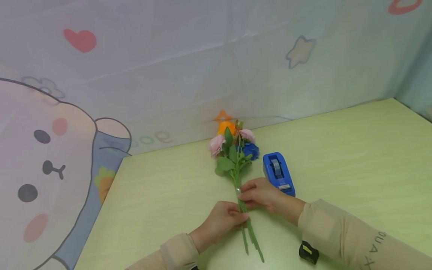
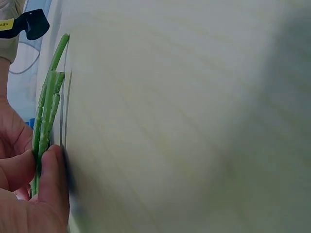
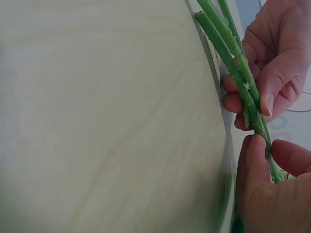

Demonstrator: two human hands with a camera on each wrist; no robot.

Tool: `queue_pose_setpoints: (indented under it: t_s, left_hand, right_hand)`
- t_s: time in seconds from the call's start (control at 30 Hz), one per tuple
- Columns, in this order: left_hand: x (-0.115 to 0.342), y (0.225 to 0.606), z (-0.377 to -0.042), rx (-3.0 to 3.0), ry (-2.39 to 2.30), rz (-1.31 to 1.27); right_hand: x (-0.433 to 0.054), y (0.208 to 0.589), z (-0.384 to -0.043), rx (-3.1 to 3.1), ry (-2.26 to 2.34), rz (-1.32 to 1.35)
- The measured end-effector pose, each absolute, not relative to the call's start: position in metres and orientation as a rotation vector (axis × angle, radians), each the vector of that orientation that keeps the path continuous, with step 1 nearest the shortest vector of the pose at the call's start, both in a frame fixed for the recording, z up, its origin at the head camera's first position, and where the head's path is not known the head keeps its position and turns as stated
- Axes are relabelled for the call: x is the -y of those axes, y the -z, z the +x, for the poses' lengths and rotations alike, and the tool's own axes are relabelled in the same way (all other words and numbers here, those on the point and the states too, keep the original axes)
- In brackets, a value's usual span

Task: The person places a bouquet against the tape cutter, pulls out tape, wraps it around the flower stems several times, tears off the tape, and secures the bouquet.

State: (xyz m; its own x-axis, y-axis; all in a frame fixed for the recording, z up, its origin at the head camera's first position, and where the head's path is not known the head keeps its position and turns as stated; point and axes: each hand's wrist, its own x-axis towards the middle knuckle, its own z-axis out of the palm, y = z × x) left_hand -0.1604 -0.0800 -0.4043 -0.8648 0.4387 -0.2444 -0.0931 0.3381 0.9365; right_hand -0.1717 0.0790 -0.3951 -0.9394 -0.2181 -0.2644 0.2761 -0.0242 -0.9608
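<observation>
A small bunch of flowers (image 1: pixel 248 150), with orange, pink and blue blooms and green leaves, is held by its stems (image 1: pixel 252 236) over the table. My left hand (image 1: pixel 222 219) pinches the lower stems between thumb and fingers; in the left wrist view this hand (image 2: pixel 41 194) grips them below their cut ends. Just above it, my right hand (image 1: pixel 261 193) pinches the stems higher up, beside a shiny clear strip (image 1: pixel 238 190) around them. The right wrist view has both hands close together, the right hand (image 3: pixel 272 189) with thumb and finger on either side of the stems.
A blue tape dispenser (image 1: pixel 287 182) with a roll of clear tape stands just beyond the right hand. Behind the pale green table (image 1: pixel 354 157) hangs a printed cloth (image 1: pixel 189 56) with a cartoon bear. A black device (image 1: pixel 308 253) sits under the right sleeve.
</observation>
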Motion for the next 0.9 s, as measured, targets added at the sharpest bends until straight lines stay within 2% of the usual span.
queue_pose_setpoints:
  t_s: [0.3,0.67,0.9]
  left_hand:
    - [0.085,0.398,-0.164,-2.214,-1.390,0.338]
    - [0.092,0.391,-0.172,-2.407,-1.136,0.479]
    - [0.097,0.386,-0.174,-2.487,-1.008,0.612]
  right_hand:
    - [-0.087,0.389,-0.168,-1.838,1.991,0.026]
    - [-0.100,0.371,-0.168,-1.820,1.997,-0.014]
    - [-0.125,0.354,-0.168,-1.770,2.066,-0.098]
